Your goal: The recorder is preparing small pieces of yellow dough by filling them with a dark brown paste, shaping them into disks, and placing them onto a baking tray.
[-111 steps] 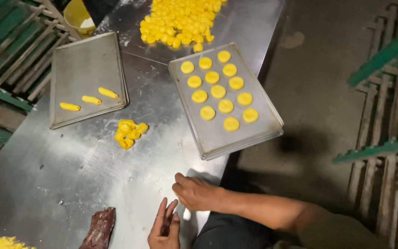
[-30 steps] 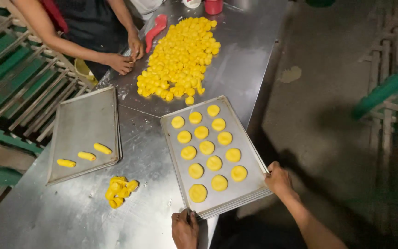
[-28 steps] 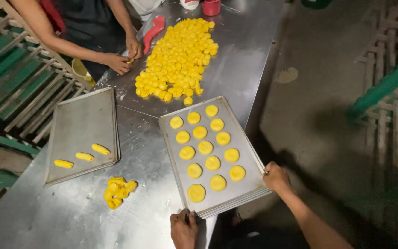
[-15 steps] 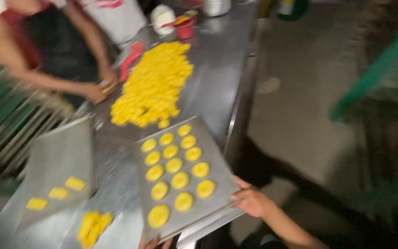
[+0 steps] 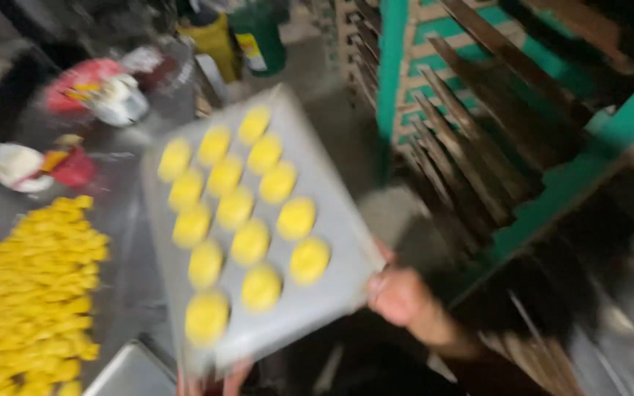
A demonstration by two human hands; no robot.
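Flat grey metal tray (image 5: 332,220) of round yellow dough pieces (image 5: 235,207) fills centre frame, off the table. Our right hand (image 5: 398,295) pinches its right edge and our left hand (image 5: 210,381) grips the bottom edge. We judge a tilt could slide the pieces off.

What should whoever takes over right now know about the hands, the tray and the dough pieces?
Right hand: gripping the right edge of the grey rectangular metal tray.
Left hand: only the fingertips show, under the tray's near edge.
Tray: held up clear of the steel table, tilted, facing the green rack with wooden slats.
Done: thirteen round yellow dough pieces sit in rows on the tray.
Left: a heap of loose yellow dough pieces lies on the table; a second metal tray's corner shows beside it.
The picture is blurred, so finer detail cannot be told.
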